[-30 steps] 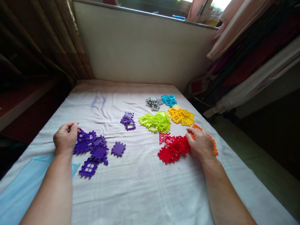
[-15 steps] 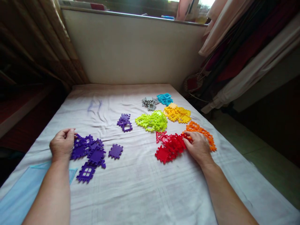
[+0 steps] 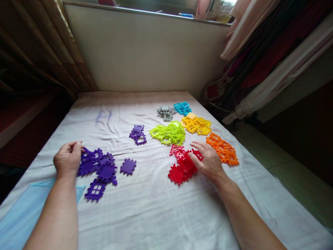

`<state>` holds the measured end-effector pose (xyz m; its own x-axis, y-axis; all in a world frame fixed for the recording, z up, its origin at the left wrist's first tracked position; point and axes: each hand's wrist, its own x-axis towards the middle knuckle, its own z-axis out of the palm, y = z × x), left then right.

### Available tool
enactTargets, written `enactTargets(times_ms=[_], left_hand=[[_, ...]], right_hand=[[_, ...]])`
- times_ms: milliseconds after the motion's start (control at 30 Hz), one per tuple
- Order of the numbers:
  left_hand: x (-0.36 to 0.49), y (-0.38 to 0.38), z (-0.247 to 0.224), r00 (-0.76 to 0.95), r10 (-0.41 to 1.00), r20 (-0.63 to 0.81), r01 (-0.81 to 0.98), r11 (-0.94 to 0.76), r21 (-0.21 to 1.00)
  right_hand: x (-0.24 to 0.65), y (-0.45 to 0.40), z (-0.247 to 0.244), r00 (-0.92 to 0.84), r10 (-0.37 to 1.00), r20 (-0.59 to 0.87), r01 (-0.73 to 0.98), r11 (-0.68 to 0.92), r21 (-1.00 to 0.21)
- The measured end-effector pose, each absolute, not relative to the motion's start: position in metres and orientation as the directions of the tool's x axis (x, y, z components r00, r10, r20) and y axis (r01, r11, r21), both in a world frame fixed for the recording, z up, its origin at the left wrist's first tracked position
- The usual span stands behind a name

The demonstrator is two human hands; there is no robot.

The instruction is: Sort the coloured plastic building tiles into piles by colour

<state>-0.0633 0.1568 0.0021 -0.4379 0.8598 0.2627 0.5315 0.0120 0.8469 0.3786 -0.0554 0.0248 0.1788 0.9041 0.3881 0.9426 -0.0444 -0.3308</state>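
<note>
Right hand (image 3: 208,159) | opened wider than before | red pile (image 3: 185,164) shifted leftward

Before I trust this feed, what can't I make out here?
In the head view:
Whether the left hand holds any purple pieces: its curled fingers hide it.
Red pile: partly covered by the right hand.
Light blue sheet: cut off by the left edge.
Grey pieces: too small to count.

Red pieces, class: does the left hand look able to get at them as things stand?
Probably not: the left hand is across at the purple pieces, and the right hand partly covers the red pieces.
</note>
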Motion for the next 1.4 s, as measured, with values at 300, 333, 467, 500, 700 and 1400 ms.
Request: enactTargets(times_ms=[300, 333, 467, 500, 700, 1400], left_hand=[[-0.066, 0.158, -0.001, -0.426, 0.859, 0.282, 0.571, 0.014, 0.821], [-0.066, 0.157, 0.0, -0.426, 0.86, 0.281, 0.572, 0.016, 0.82], [-0.063, 0.155, 0.003, -0.424, 0.861, 0.281, 0.559, 0.005, 0.829], [-0.062, 0.154, 0.004, -0.424, 0.86, 0.284, 0.558, 0.001, 0.83], [-0.061, 0.153, 0.006, -0.432, 0.854, 0.289, 0.568, 0.009, 0.823], [-0.066, 0.158, -0.001, -0.419, 0.863, 0.282, 0.561, 0.002, 0.828]], right_hand=[[0.334, -0.052, 0.035, -0.05, 0.984, 0.171, 0.973, 0.087, -0.213], [0.337, -0.052, 0.034, -0.043, 0.983, 0.18, 0.972, 0.082, -0.22], [0.35, -0.055, 0.032, -0.005, 0.974, 0.227, 0.973, 0.057, -0.223], [0.352, -0.056, 0.031, 0.005, 0.972, 0.236, 0.975, 0.048, -0.218], [0.35, -0.059, 0.037, 0.0, 0.966, 0.257, 0.978, 0.054, -0.201], [0.34, -0.058, 0.052, -0.067, 0.987, 0.146, 0.991, 0.083, -0.105]])
